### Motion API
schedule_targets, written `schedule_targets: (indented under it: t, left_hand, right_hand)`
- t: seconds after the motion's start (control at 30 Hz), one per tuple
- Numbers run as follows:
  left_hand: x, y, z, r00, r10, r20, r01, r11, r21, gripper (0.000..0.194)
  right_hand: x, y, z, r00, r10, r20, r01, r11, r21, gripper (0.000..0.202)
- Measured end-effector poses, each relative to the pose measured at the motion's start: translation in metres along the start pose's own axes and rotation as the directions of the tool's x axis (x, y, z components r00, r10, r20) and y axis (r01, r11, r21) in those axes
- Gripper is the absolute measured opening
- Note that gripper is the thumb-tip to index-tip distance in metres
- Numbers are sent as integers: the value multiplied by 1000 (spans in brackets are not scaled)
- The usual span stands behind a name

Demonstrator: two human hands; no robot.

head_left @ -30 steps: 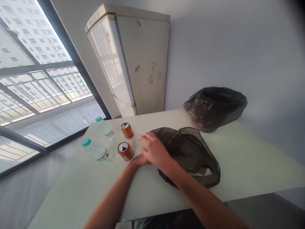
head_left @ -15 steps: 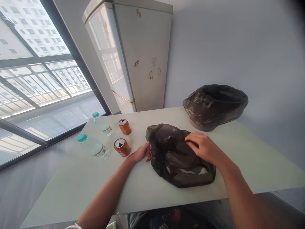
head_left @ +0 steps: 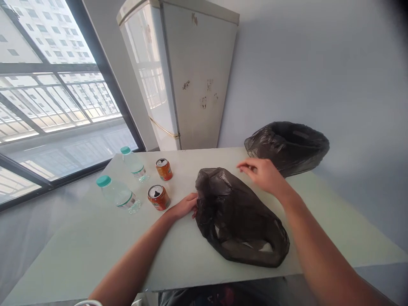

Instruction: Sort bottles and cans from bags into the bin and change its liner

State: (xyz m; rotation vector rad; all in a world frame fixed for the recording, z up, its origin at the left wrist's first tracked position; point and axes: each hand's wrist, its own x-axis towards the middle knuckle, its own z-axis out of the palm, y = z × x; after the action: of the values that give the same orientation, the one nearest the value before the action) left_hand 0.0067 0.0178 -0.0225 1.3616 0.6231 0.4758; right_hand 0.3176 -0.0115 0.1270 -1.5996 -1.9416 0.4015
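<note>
A dark, see-through plastic bag [head_left: 245,216] lies spread on the pale table [head_left: 178,263], its handle loops toward the near edge. At the bag's left edge, my left hand [head_left: 186,205] has its fingers closed on the plastic. My right hand [head_left: 259,172] is raised above the bag's far right side, fingers pinched together; anything between them is too small to make out. Left of my left hand stand two orange cans, one nearer [head_left: 159,198] and one farther [head_left: 164,170]. Beyond them are two clear bottles with green caps, one nearer [head_left: 119,195] and one farther [head_left: 134,163].
A bin lined with a black bag [head_left: 287,146] stands at the table's back right, just behind my right hand. Past the table's far edge is a white fridge [head_left: 197,76]. A large window [head_left: 54,97] is on the left.
My right hand has moved up and left, off the bag toward its far side. The bag's upper part now lies flatter and its near end reaches lower. The view has shifted slightly.
</note>
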Motion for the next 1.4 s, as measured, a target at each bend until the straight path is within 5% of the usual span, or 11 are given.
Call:
schedule_targets:
  t: [0.17, 0.3, 0.4, 0.57, 0.67, 0.73, 0.77, 0.87, 1.0, 1.13, 1.4]
  left_hand:
    - [2, -3, -3, 998, 25, 53, -28, 997, 74, 42]
    - [2, -7, -7, 996, 62, 62, -66, 995, 76, 36]
    - [3, -10, -10, 995, 100, 4, -101, 994, 42, 32]
    - [7, -10, -9, 983, 174, -55, -177, 982, -66, 30]
    - [6, -6, -8, 970, 216, -111, -227, 969, -100, 31]
    - [4, -2, -7, 966, 222, -132, -238, 964, -122, 34]
    - [3, 0, -8, 968, 218, -123, -235, 960, -150, 35]
    - [-4, 7, -9, 982, 188, 22, -171, 931, -322, 46]
    - [-12, 8, -5, 913, 162, 375, 30, 889, -457, 90]
    - [-10, -9, 7, 887, 138, 440, 66, 906, -417, 89]
    - [-5, -13, 18, 992, 25, 123, 56, 788, -613, 42]
  right_hand:
    - [96, 37, 60, 894, 85, 440, -117, 992, 46, 43]
    - [110, 34, 91, 740, 34, 671, -69, 997, 26, 36]
    - [107, 14, 81, 768, -17, 640, -1, 1000, 28, 22]
    - [97, -35, -10, 977, -129, -169, 116, 990, -82, 42]
    - [75, -59, -75, 700, -193, -687, 79, 978, -194, 46]
    - [56, -68, -92, 475, -282, -834, 48, 954, -296, 39]
    - [47, -71, -88, 460, -322, -827, 31, 937, -348, 36]
    - [21, -74, -26, 767, -355, -535, 85, 882, -463, 28]
    - [-18, -75, 103, 957, -261, -130, 171, 864, -474, 18]
    - [-56, -77, 165, 991, -135, -11, 118, 903, -413, 29]
    - [-83, -72, 174, 898, -404, -175, 309, 861, -404, 25]
